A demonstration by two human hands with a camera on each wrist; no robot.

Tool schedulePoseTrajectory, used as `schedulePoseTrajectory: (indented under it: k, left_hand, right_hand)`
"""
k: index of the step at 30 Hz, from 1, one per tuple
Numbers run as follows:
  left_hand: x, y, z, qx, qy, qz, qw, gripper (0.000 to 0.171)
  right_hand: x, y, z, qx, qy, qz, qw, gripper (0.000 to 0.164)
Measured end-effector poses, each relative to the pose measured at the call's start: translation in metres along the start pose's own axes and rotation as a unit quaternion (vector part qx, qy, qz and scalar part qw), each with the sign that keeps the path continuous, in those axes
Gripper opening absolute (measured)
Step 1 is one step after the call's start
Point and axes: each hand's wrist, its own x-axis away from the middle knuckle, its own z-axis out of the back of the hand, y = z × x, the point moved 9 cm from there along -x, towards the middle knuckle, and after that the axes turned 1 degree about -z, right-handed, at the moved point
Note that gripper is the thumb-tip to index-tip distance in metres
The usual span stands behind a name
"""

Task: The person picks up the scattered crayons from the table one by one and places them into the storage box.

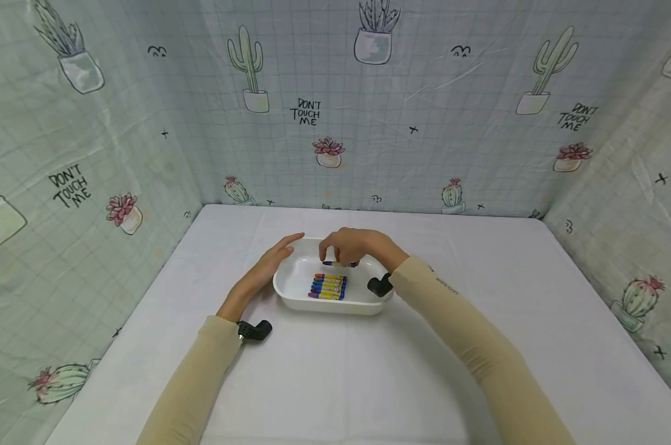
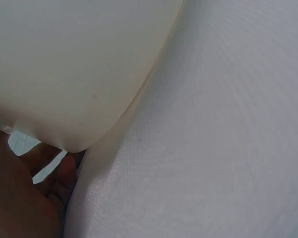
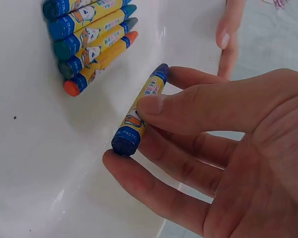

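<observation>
My right hand [image 1: 353, 243] is over the far part of a white tray [image 1: 335, 306]. Its thumb and fingers pinch a dark blue oil pastel [image 3: 153, 85] in a yellow and blue wrapper. Nearer the tray's front, several more oil pastels [image 1: 329, 287] lie side by side in a row on its floor, with an orange one at the far end and a purple one nearest me. My left hand [image 1: 270, 264] grips the tray's left end, thumb at the rim and fingers along the outside. Up close, the left wrist view shows its fingers [image 2: 65, 173] against the outer wall.
A white cloth [image 1: 313, 377] covers the table under the tray. Fabric printed with cacti [image 1: 391, 148] hangs at the back and both sides. A black wrist camera [image 1: 380, 285] on the right arm overlaps the tray's right end; another camera [image 1: 256, 330] is on the left wrist.
</observation>
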Motion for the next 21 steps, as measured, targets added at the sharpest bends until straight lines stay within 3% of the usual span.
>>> schedulePoseTrajectory:
  k: [11,21]
  left_hand:
    - [-0.002,-0.002,0.000,0.003,0.001,-0.002,1.0000,0.049]
    - [-0.001,-0.001,0.000,0.000,-0.001,-0.005,1.0000,0.050]
  right_hand:
    - [-0.014,-0.001,-0.010,0.025,-0.009,-0.048,0.998,0.043]
    - [-0.023,-0.005,-0.015,0.058,-0.003,-0.040,0.998,0.037]
